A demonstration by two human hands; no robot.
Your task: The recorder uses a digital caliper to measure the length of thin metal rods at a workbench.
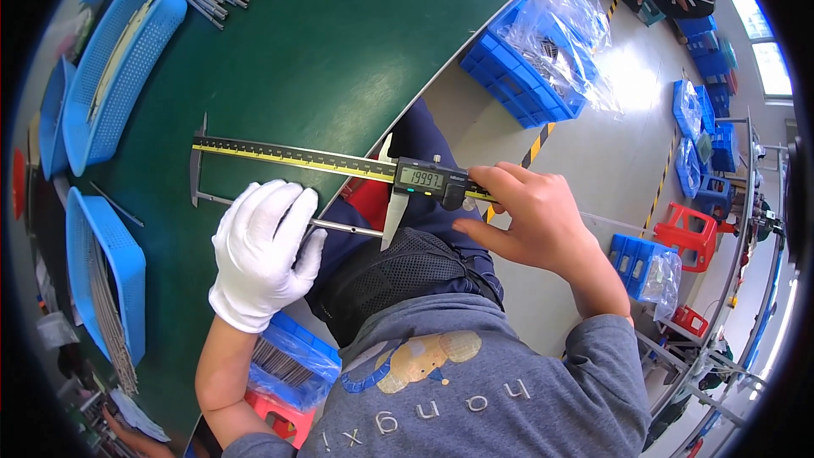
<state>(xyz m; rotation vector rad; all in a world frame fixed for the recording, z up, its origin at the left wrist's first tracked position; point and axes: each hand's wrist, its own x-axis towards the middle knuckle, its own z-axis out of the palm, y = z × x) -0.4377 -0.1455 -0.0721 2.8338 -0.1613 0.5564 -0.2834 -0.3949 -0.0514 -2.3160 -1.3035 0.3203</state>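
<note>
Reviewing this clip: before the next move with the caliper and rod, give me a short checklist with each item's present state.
1. Thin metal rod sits between the digital caliper jaws: ok, it spans from the fixed jaw to the sliding jaw.
2. Left hand, in a white glove, steadies the rod: ok.
3. Right hand, bare, grips the slider end: ok, thumb by the display.
4. Jaws fully touching the rod ends: cannot tell.
5. Display lit with a reading: ok.
6. Caliper beam supported by the green table: ok for the fixed end; the slider end overhangs the lap.
</note>
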